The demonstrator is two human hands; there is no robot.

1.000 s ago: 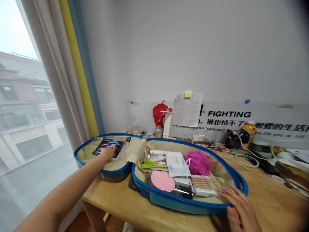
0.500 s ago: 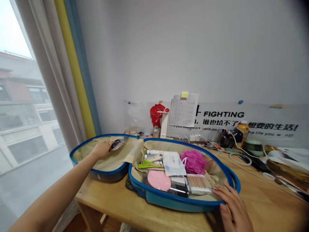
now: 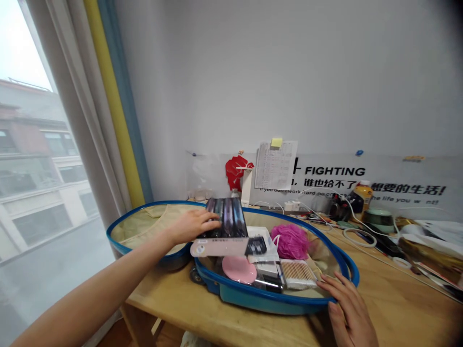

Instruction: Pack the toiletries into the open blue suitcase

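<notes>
The suitcase (image 3: 268, 305) has a smooth, glossy shell of blue plastic, and its lining (image 3: 144, 226) is matt beige cloth. The packet (image 3: 226, 219) above the case looks glossy, its dark striped face shining like coated plastic above a smooth, pale lower band. The pink puff (image 3: 237, 269) looks matt and soft, the magenta pouf (image 3: 289, 242) is rough plastic netting, and the table (image 3: 405, 308) is smooth, pale varnished wood.
</notes>
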